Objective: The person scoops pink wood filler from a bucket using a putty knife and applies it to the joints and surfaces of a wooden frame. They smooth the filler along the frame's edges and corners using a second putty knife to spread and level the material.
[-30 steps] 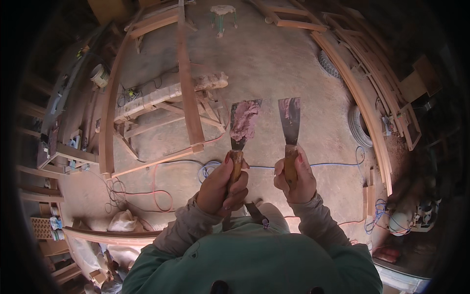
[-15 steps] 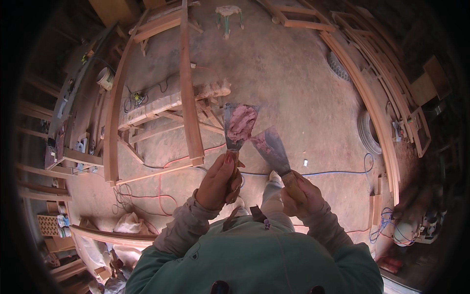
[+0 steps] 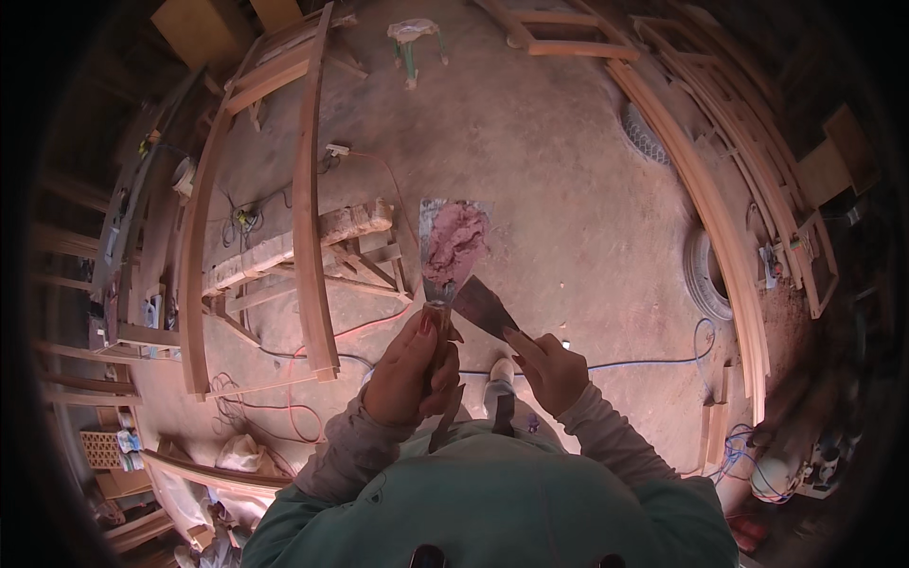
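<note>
My left hand (image 3: 414, 372) is closed round the wooden handle of a wide putty knife (image 3: 436, 213). A thick lump of pink putty (image 3: 457, 241) covers most of that blade. In my right hand (image 3: 557, 372) is a second putty knife (image 3: 485, 308), gripped by its handle, which the fingers mostly hide. Its darker blade slants up and to the left, with the tip close to the base of the loaded blade. Whether the two blades touch, I cannot tell.
A long wooden frame (image 3: 309, 208) rests across a rough trestle (image 3: 355, 222) on the left. Wooden lengths (image 3: 696, 199) and tyres (image 3: 708, 275) line the right. A blue hose (image 3: 644, 363) crosses the floor before me. A small stool (image 3: 413, 33) stands far off.
The right putty knife has swung lower and left, its blade now near the base of the loaded one. My right hand has turned over and moved inward. The view has shifted right.
</note>
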Available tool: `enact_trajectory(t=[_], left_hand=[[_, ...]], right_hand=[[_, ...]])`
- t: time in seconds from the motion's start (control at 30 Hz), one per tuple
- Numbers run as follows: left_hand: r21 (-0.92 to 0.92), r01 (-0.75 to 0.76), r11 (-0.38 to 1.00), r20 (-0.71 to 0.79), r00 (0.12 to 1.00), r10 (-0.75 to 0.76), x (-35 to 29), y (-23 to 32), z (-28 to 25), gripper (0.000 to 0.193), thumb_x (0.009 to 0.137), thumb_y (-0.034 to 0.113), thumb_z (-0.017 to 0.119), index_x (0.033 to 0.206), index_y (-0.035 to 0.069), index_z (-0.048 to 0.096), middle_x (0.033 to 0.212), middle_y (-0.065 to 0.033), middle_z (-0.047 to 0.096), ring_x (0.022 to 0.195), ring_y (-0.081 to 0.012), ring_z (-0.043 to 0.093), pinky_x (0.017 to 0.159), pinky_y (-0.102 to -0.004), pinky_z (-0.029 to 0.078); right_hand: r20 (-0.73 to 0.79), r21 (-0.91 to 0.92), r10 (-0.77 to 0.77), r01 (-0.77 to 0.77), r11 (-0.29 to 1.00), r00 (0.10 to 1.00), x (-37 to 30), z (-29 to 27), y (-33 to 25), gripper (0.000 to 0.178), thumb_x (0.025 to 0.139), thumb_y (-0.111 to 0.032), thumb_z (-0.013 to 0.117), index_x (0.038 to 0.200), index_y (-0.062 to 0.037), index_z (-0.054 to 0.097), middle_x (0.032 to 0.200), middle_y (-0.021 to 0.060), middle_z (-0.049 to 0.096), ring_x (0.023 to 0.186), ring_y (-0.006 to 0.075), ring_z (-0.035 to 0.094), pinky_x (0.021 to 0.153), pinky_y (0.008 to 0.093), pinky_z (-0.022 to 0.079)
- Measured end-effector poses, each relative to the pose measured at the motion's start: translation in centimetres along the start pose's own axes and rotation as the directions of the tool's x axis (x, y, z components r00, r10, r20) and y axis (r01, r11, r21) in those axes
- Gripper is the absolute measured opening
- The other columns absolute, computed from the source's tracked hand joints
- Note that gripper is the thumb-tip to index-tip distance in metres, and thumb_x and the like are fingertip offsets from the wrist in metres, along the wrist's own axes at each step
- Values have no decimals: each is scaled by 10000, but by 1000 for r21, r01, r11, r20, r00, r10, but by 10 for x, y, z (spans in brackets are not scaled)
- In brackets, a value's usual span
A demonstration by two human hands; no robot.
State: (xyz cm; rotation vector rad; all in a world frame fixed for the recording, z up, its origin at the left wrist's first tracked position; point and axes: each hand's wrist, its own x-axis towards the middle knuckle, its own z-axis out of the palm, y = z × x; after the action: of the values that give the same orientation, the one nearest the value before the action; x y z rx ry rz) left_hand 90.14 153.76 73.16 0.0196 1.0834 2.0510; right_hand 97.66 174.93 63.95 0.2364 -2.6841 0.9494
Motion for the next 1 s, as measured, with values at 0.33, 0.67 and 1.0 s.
enact_trajectory(t=[0.33,0.67,1.0], left_hand=[[237,-250,939,-106,954,281,94,2,19,255,1007,212,428,1187,51,345,755,-31,457,539,-92,437,497,-234,379],[664,-264,700,-78,906,416,194,37,-45,331,971,151,499,1231,17,344,788,-94,529,605,-145,533,538,-295,439],[798,-239,553,-70,875,479,258,116,-103,354,958,168,523,1245,36,362,878,-198,586,739,-336,620,643,-376,468]], right_hand=[[38,389,115,-121,913,993,68,-69,15,390,899,7,530,1288,0,513,938,147,618,768,197,608,707,295,497],[26,228,6,-12,974,1000,205,-51,44,452,873,-9,558,1321,-43,508,792,142,574,627,259,583,573,342,482],[-46,435,244,-200,878,969,326,-28,78,467,866,-79,644,1303,-2,498,918,130,633,768,171,621,692,296,509]])
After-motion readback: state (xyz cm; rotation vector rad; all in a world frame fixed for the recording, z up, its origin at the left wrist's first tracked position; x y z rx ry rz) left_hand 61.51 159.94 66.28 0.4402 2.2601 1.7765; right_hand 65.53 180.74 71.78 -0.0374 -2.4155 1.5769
